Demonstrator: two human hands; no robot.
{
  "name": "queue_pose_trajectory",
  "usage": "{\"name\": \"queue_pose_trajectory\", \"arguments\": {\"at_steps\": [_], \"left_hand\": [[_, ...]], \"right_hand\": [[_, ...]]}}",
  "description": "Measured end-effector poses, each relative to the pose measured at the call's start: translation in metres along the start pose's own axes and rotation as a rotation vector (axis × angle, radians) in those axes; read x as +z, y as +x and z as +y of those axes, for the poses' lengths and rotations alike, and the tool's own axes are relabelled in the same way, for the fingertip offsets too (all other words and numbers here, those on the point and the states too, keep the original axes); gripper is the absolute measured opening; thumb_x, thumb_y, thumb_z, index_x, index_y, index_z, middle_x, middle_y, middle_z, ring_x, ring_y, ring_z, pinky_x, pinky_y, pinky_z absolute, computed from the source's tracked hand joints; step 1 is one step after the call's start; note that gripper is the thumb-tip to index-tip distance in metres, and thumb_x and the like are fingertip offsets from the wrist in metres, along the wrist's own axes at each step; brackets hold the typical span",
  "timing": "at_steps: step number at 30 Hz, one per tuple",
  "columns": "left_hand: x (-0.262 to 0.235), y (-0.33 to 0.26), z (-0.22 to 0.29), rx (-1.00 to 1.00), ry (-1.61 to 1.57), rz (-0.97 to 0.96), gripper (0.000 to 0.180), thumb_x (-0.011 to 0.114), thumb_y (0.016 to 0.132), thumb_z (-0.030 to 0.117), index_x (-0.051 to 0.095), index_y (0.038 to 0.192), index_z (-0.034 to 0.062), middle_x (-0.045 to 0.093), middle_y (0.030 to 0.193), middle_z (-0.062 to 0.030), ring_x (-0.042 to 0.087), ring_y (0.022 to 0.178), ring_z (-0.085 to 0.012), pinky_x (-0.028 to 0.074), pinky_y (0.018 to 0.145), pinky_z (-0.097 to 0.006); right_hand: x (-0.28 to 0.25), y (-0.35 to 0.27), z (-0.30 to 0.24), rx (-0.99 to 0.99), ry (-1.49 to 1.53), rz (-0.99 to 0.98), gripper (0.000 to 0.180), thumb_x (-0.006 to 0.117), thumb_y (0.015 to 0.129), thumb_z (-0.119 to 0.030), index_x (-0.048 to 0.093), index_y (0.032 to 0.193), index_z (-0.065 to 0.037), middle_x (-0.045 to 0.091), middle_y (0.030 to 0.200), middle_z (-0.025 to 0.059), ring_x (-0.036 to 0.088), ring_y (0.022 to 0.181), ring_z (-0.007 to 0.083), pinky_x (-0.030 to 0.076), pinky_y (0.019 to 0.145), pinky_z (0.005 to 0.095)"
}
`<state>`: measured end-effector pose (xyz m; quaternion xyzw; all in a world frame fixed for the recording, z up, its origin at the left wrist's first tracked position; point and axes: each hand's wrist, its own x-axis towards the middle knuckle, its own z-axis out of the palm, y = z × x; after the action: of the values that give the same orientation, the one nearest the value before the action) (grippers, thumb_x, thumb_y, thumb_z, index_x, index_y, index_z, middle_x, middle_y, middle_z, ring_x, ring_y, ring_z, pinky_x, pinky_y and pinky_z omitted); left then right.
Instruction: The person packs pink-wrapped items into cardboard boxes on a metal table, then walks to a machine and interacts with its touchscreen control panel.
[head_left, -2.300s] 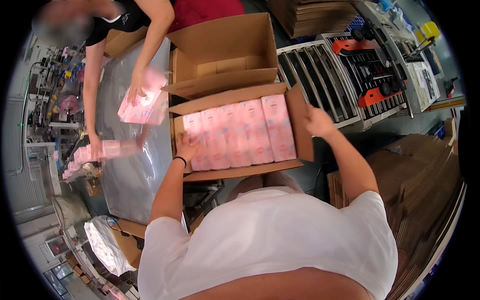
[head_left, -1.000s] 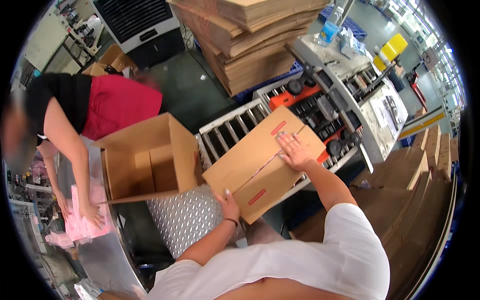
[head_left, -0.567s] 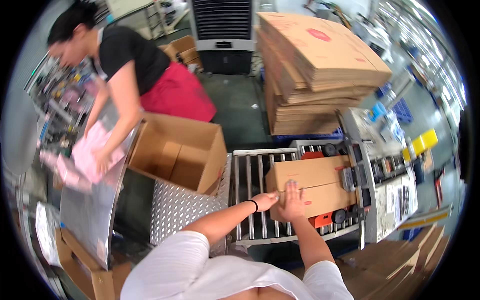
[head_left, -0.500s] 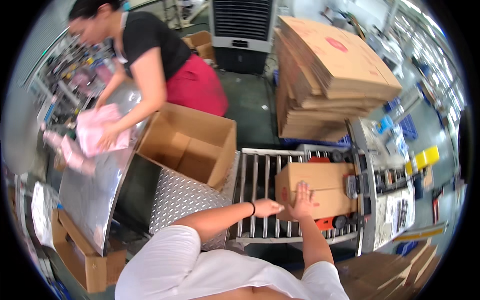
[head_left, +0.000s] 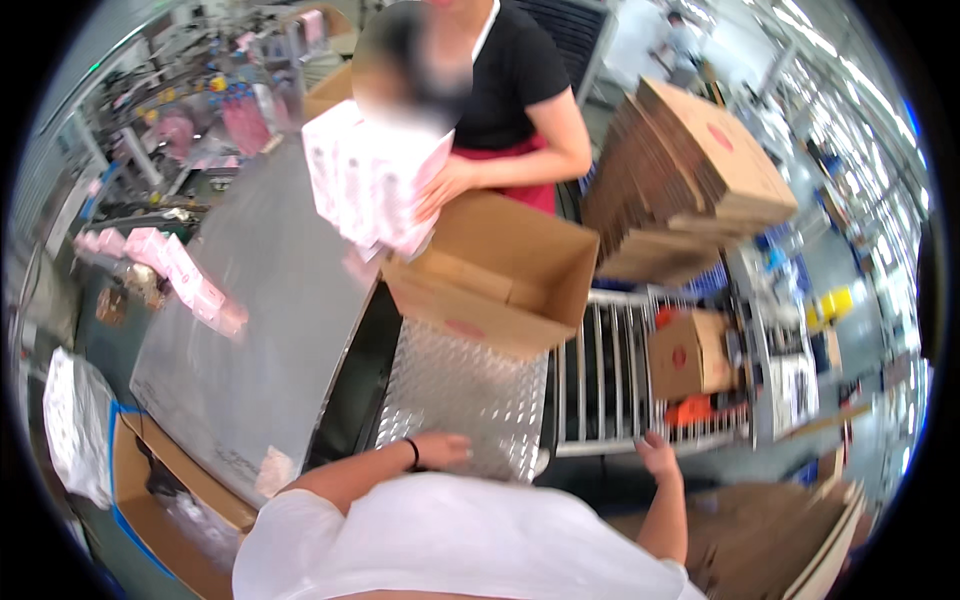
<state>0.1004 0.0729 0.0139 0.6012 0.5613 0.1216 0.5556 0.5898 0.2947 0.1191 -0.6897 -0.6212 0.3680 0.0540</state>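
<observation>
Now that neither the left hand [head_left: 443, 451] nor the right hand [head_left: 658, 457] touches the closed box [head_left: 692, 355], it sits by itself at the right end of the rollers [head_left: 605, 375], close by the machine [head_left: 766, 395], an orange guide [head_left: 690, 409] just off its near side. That is the chief change in the head view: half a second ago the right hand lay flat on the box, with the left hand by its left end. For the work, I judge, it means the box no longer needs holding and both hands are free. The other change is on the far side, where a co-worker [head_left: 515, 75] has lifted a block of pink packs [head_left: 370, 185] from the table [head_left: 250, 300]; it tilts by the left rim of the open box [head_left: 490, 270], a co-worker's hand [head_left: 447, 185] against its right side.

As for pose, the left hand reaches rightward over the near part of the metal plate [head_left: 460, 385], fingers loose and gripping nothing, though blur hides how far they curl. The right hand is raised near the rollers' near rail, fingers unfurled, also empty; whether a fingertip touches the rail I cannot tell. The two hands are well apart.
</observation>
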Motion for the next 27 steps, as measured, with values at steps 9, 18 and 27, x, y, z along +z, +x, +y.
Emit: {"name": "queue_pose_trajectory", "arguments": {"at_steps": [9, 18, 27], "left_hand": [[-0.109, -0.133, -0.034, -0.125, -0.194, 0.169, 0.050, 0.066, 0.094, 0.027, 0.055, 0.135, 0.0015, 0.068, 0.121, -0.0138, 0.065, 0.107, -0.0196, 0.050, 0.093, -0.030], [-0.102, -0.120, 0.001, 0.100, -0.105, -0.032, 0.057, 0.064, 0.095, 0.032, 0.049, 0.141, 0.0026, 0.064, 0.128, -0.0174, 0.063, 0.115, -0.0248, 0.049, 0.098, -0.034], [-0.103, -0.124, 0.009, 0.057, 0.034, -0.066, 0.060, 0.063, 0.095, 0.038, 0.046, 0.144, 0.0072, 0.061, 0.133, -0.0154, 0.061, 0.118, -0.0255, 0.048, 0.101, -0.035]], "right_hand": [[-0.144, -0.287, -0.162, -0.050, -0.297, 0.856, 0.046, 0.065, 0.086, -0.019, 0.061, 0.131, -0.008, 0.066, 0.123, 0.0160, 0.063, 0.111, 0.0320, 0.049, 0.096, 0.0384], [-0.227, -0.442, -0.083, 0.672, -0.580, 0.961, 0.049, 0.060, 0.093, -0.038, 0.059, 0.130, -0.006, 0.063, 0.123, 0.0221, 0.058, 0.117, 0.0397, 0.045, 0.100, 0.0444], [-0.212, -0.469, -0.008, 0.225, -0.803, 1.100, 0.044, 0.057, 0.094, -0.013, 0.055, 0.138, -0.011, 0.059, 0.127, 0.0164, 0.057, 0.118, 0.0348, 0.046, 0.098, 0.0424]]}}
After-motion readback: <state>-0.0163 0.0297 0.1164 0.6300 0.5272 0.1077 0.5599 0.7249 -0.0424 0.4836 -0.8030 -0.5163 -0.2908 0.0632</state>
